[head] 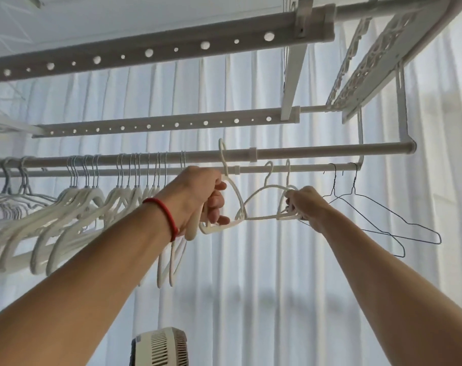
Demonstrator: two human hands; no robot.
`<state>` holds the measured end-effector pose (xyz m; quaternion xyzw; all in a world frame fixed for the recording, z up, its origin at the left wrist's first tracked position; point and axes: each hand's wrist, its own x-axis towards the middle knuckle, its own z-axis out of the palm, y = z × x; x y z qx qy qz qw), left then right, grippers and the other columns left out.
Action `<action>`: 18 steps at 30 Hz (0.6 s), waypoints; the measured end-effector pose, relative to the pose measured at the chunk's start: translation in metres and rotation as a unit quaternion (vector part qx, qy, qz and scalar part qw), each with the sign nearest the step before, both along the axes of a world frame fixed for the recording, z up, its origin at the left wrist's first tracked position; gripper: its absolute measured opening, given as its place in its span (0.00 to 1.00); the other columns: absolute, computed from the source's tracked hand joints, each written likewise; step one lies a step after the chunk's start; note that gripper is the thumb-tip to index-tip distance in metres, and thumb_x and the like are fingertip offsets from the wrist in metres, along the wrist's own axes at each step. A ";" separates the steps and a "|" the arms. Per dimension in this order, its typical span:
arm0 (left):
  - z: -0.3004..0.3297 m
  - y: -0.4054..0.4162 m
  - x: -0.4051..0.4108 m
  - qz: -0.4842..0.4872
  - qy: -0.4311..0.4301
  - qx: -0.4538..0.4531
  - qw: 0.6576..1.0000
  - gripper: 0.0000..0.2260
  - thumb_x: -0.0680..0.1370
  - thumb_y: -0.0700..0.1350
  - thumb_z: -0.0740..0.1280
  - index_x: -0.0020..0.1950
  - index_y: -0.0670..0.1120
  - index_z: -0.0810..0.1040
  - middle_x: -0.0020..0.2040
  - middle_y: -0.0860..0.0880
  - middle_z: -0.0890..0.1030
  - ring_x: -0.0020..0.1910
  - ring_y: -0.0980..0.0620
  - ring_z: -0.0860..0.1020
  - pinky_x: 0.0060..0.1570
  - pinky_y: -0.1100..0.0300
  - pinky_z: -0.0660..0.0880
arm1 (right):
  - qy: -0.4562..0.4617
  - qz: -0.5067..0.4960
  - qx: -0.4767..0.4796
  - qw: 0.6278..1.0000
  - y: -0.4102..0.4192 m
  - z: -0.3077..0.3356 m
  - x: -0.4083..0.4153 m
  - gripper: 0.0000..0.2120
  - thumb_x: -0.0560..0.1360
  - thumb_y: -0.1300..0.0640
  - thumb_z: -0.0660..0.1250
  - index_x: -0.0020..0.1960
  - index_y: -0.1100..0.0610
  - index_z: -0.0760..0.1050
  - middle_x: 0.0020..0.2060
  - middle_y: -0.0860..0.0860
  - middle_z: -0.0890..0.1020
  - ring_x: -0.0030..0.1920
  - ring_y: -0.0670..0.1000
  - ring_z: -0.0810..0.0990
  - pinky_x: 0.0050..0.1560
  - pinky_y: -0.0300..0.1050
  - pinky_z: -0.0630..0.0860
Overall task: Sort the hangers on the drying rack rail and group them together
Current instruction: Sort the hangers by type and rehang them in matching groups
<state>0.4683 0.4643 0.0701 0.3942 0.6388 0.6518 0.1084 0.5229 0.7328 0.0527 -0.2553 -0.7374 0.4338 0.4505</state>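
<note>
Two hands gripping slim white hangers (pixel 264 204) under rail (pixel 304 169), left (pixel 201 196), right (pixel 304 204), wire hangers (pixel 383 217) beside

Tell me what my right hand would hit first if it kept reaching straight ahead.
Probably the lower rail above the small white hangers your right hand grips; beyond it the curtain. Depth is unclear.
</note>
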 end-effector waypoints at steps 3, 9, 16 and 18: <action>-0.008 -0.004 -0.018 0.003 -0.010 -0.019 1.000 0.08 0.81 0.39 0.54 0.51 0.38 0.71 0.23 0.46 0.65 0.21 0.48 0.65 0.49 0.42 0.79 | 0.018 0.001 0.012 1.000 -0.012 0.010 0.002 0.07 0.81 0.58 0.62 0.53 0.61 0.75 0.39 0.53 0.80 0.37 0.51 0.77 0.36 0.43 0.68; -0.016 -0.008 -0.036 0.031 0.064 -0.060 0.996 0.09 0.81 0.39 0.58 0.56 0.35 0.72 0.29 0.42 0.78 0.31 0.37 0.83 0.38 0.52 0.81 | 0.024 -0.013 0.021 0.999 -0.043 0.014 0.019 0.06 0.80 0.57 0.63 0.47 0.59 0.74 0.37 0.54 0.79 0.37 0.52 0.74 0.39 0.44 0.68; -0.028 -0.013 -0.028 0.114 0.134 -0.079 0.981 0.10 0.76 0.34 0.56 0.49 0.35 0.76 0.34 0.41 0.83 0.28 0.43 0.83 0.34 0.58 0.75 | -0.065 0.011 0.026 0.997 -0.106 -0.044 0.071 0.10 0.80 0.58 0.63 0.40 0.58 0.74 0.32 0.50 0.76 0.32 0.50 0.68 0.30 0.42 0.59; -0.029 -0.016 -0.031 0.157 0.157 -0.085 0.971 0.11 0.73 0.35 0.55 0.46 0.37 0.77 0.32 0.38 0.83 0.26 0.44 0.81 0.39 0.53 0.79 | -0.082 0.032 0.033 0.996 -0.120 -0.056 0.088 0.10 0.79 0.57 0.63 0.40 0.57 0.75 0.32 0.49 0.76 0.33 0.50 0.69 0.33 0.42 0.60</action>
